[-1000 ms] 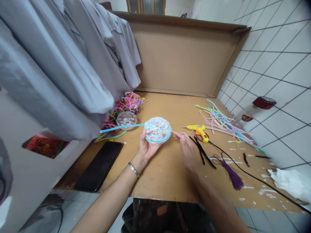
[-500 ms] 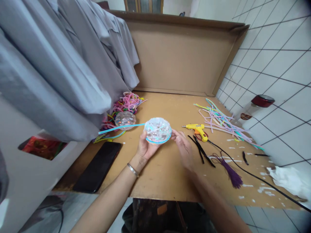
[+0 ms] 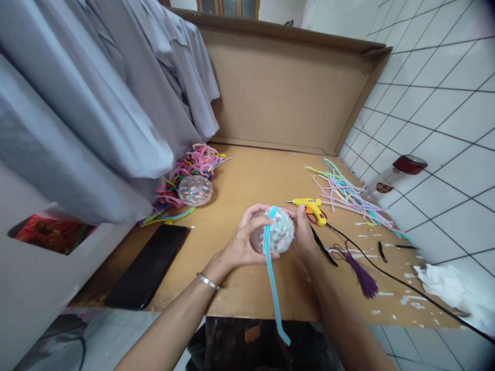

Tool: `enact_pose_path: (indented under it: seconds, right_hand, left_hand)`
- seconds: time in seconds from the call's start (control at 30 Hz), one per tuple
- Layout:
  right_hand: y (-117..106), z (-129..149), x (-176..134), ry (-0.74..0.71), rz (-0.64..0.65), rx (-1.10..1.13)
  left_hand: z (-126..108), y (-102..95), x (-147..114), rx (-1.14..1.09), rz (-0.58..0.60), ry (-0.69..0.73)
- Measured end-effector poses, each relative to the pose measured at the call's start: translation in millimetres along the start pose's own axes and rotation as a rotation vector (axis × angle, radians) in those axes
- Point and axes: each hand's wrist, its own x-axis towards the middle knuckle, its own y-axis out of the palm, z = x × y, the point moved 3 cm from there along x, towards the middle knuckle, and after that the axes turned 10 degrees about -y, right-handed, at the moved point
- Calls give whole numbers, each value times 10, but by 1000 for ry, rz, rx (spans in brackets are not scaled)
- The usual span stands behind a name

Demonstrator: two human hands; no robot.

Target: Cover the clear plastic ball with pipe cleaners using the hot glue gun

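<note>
My left hand (image 3: 245, 237), with a bracelet on its wrist, wraps round the bare side of a clear ball (image 3: 257, 238). Fuzzy pale material covers the ball's right half. A light blue pipe cleaner (image 3: 272, 273) runs over the ball's middle, and its loose end hangs down past the table's front edge. On the right side, my right hand (image 3: 304, 232) has its fingers curled against the fuzzy half; some of its fingertips are hidden behind the ball. Just beyond that hand lies a yellow glue gun (image 3: 315, 208).
A second clear ball (image 3: 195, 191) rests by a pile of coloured pipe cleaners (image 3: 201, 161). A black phone (image 3: 149, 265) lies at left. To the right are pastel pipe cleaners (image 3: 348, 196), a purple thread bundle (image 3: 363, 275), the gun's cord (image 3: 402, 281) and white tissue (image 3: 444, 288).
The ball has turned and come lower and nearer, so the blue pipe cleaner's loose end swings from the left to hang toward me. My right hand has moved onto the ball.
</note>
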Motion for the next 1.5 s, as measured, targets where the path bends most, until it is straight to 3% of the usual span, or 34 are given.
enact_pose_path:
  seconds: [0.17, 0.53, 0.8, 0.9, 1.0, 1.1, 1.27, 1.5]
  right_hand:
    - [-34, -2, -8, 119, 0, 130]
    - [-73, 186, -15, -68, 26, -69]
    - [5, 265, -61, -94, 70, -83]
    - [-12, 209, -50, -87, 21, -15]
    - [-36, 221, -38, -111, -20, -84]
    - [-33, 296, -28, -174, 21, -204]
    - [0, 369, -39, -271, 79, -283]
    - [76, 401, -141, -307, 60, -360]
  left_hand:
    - [0, 64, -28, -51, 41, -46]
    - [61, 76, -23, 45, 46, -52]
    - [101, 47, -2, -196, -46, -246]
    - [77, 38, 2, -165, -26, -234]
    - [76, 20, 9, -199, -42, -257]
    - [69, 20, 17, -267, -42, -266]
    - [21, 59, 10, -167, 20, -212]
    - [98, 35, 5, -166, -71, -225]
